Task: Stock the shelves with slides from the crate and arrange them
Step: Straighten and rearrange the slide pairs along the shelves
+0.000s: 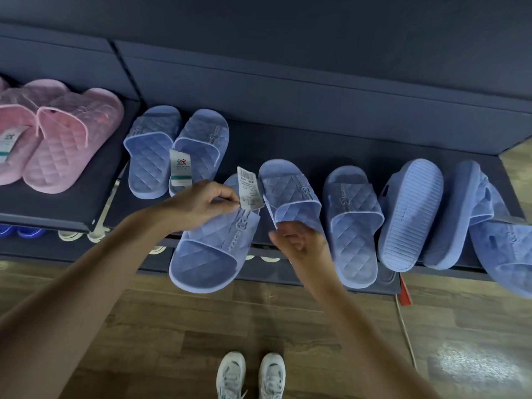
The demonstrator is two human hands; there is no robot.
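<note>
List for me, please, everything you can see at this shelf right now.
blue slides: eight, light blue, along the right shelf section; one sole-up, one on edge
pink slides: at least two, pink, left shelf section, cut off by the frame
tags: three, white; one on the back blue pair, one on a pink slide, one pinched
shelves: two sections, dark navy
floor: brown wood
cable: one, white, on the floor at the right
sneakers: two, white, on the person's feet
left hand: pinches a tag
right hand: at a blue slide's heel; grip blurred
</note>
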